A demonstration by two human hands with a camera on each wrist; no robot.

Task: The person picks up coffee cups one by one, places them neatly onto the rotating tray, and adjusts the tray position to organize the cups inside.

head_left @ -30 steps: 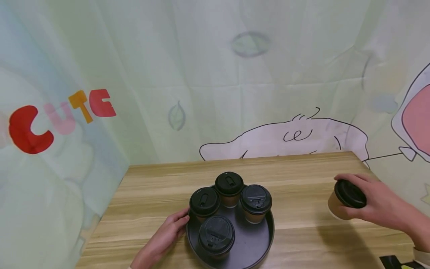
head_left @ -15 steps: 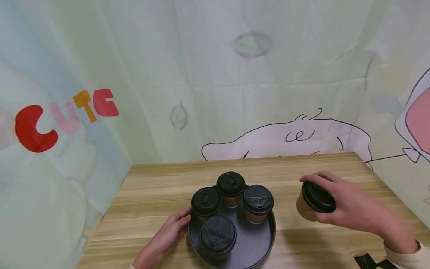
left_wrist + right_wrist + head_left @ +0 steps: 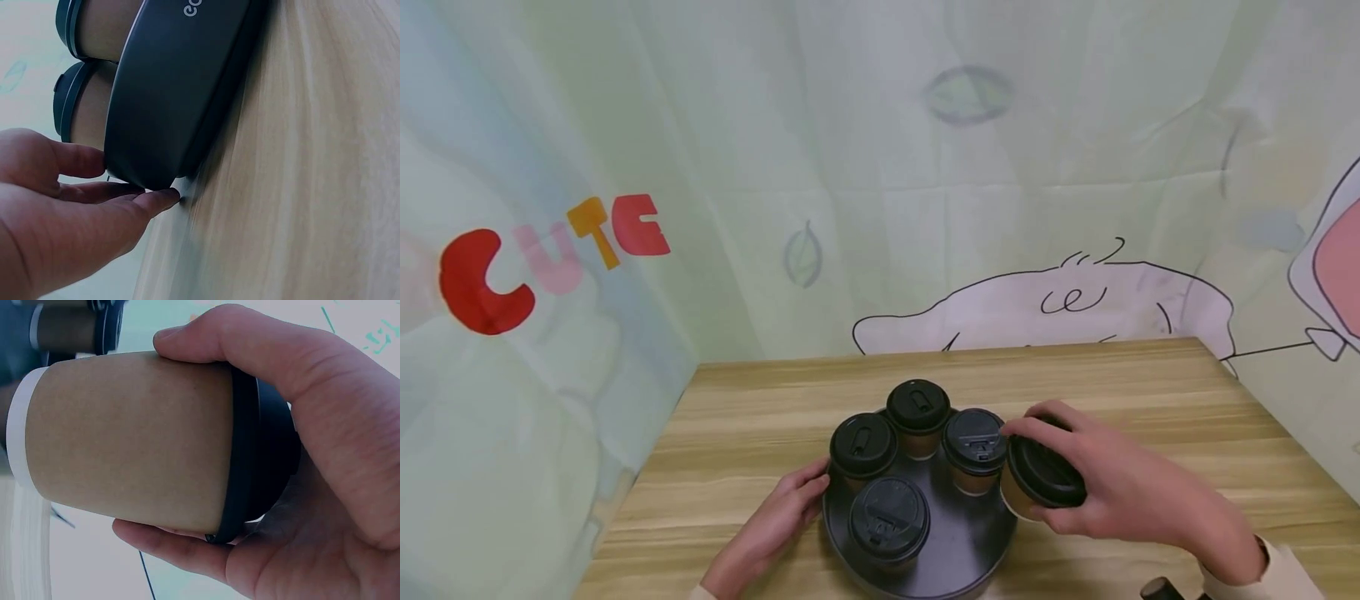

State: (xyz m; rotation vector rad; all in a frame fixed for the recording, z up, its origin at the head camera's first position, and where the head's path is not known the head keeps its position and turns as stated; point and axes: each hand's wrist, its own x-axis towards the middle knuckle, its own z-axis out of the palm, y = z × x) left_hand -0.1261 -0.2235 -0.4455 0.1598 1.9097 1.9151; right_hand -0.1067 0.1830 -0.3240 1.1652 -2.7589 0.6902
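A round dark tray [image 3: 958, 542] lies on the wooden table and bears several brown paper cups with black lids, among them a front cup [image 3: 889, 521] and a back cup [image 3: 917, 408]. At the tray's left side, my left hand [image 3: 786, 504] grips the edge; the left wrist view shows the thumb [image 3: 84, 160] at the rim and a fingertip low on the wall. My right hand [image 3: 1127, 483] holds another lidded paper cup [image 3: 131, 440] by its upper part, tilted, near the tray's right rim and close to the right-hand cup [image 3: 976, 450].
The wooden table [image 3: 760, 417] reaches back to a printed cloth [image 3: 737, 275] with cartoon drawings and coloured letters. A small dark object [image 3: 1161, 588] shows at the lower edge, near the right sleeve [image 3: 1262, 575].
My right hand has carried its cup leftward from the table's right side to the tray's right rim. The left hand and the tray stay in place; the view shifts slightly.
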